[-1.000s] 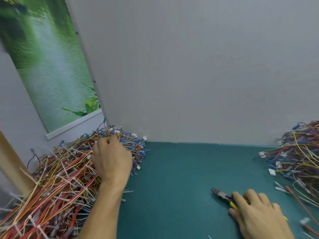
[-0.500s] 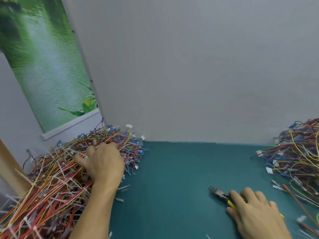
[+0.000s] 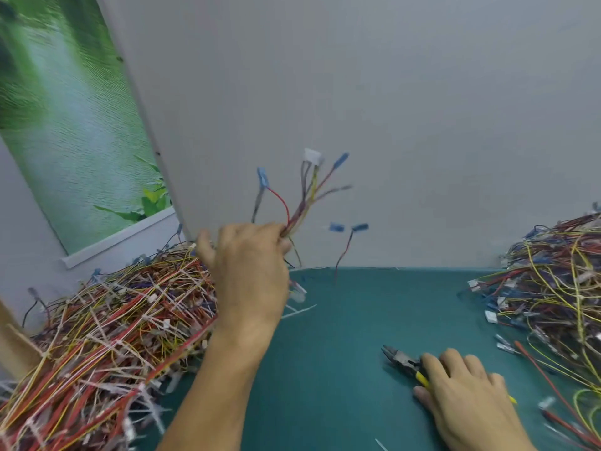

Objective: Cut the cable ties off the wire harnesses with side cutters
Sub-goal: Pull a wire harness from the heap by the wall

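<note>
Teal mat point(image 3: 341, 336) covers the bench, backed by a grey wall point(image 3: 422, 125). A green poster point(image 3: 65, 125) hangs at far left.

Left hand point(image 3: 250, 271): raised over the far left part of the mat, fingers clenched round one harness point(image 3: 305, 196), gripped at its bundled middle. The wires fan upward out of my fist, with a white connector point(image 3: 312, 156) topmost and blue terminals point(image 3: 262, 177) on several ends. All of this is motion-blurred. Further ends hang below the fist, and one red lead dangles toward the mat's back edge.

Left pile point(image 3: 107, 327): harnesses in red and yellow with white ties sticking out, heaped at the mat's left edge, just beside and below my left hand.

Right pile point(image 3: 559, 288): looser wires at the right edge, well apart from the left pile.

Right hand point(image 3: 465, 398): low on the near mat, fingers curled over the yellow handles of the cutters point(image 3: 401, 362), holding them. The dark jaws point left and away, down at the mat. I cannot tell whether they are parted.

One loose tie point(image 3: 299, 312) lies on the mat just right of my left wrist.
</note>
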